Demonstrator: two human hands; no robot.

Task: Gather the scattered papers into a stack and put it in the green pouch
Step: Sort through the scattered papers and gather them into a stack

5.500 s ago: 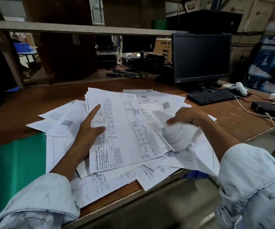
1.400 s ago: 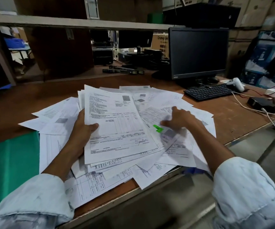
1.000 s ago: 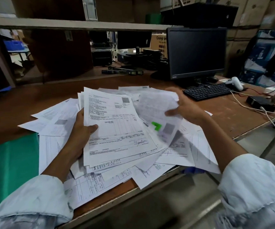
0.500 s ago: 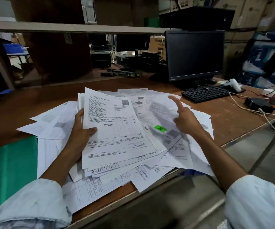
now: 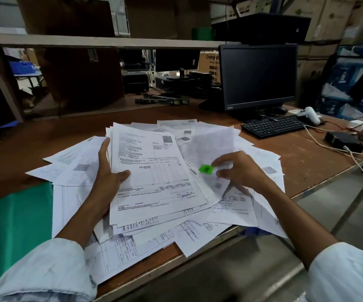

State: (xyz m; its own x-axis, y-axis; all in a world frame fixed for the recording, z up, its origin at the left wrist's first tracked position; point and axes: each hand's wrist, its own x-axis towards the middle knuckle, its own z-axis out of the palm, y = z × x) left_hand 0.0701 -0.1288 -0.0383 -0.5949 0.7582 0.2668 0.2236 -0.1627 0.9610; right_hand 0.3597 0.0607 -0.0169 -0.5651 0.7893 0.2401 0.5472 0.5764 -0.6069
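Stack: a sheaf of printed sheets [image 5: 154,175], roughly squared, tilted up off the pile in the middle of the worktop. Its front sheet is a form with ruled tables and a signature low on the right.
Left hand: the left hand [image 5: 108,177] grips the stack at its left edge. The thumb lies across the front sheet, the other fingers are behind it, and the forefinger stretches up along the edge.
Loose sheet: one loose sheet [image 5: 211,144] stands lifted and curled just right of the stack, blurred. It has a green tag [image 5: 206,168] low on it.
Right hand: the right hand [image 5: 241,171] has curled fingers pinching the lower part of the loose sheet, just beside the green tag. Blur hides the exact grip.
Scattered papers: the remaining papers [image 5: 230,205] lie overlapping under and around both hands. Several overhang the near edge.
Green pouch: the green pouch [image 5: 12,214] lies flat at the near left, with its right edge meeting the leftmost papers.
Sleeves: pale sleeves [image 5: 45,273] cover both forearms.
Worktop: a brown board [image 5: 296,162] carries everything.
Far right: a dark monitor [image 5: 258,77] stands with a black keyboard [image 5: 272,126] in front of it. A white handheld device [image 5: 309,114] sits just beside the keyboard.
Right edge: a black box [image 5: 342,140] sits here, and white cables [image 5: 328,147] trail from it over the edge.
Above: a shelf [image 5: 89,40] spans the back, and cardboard boxes [image 5: 328,16] are stacked behind the monitor.
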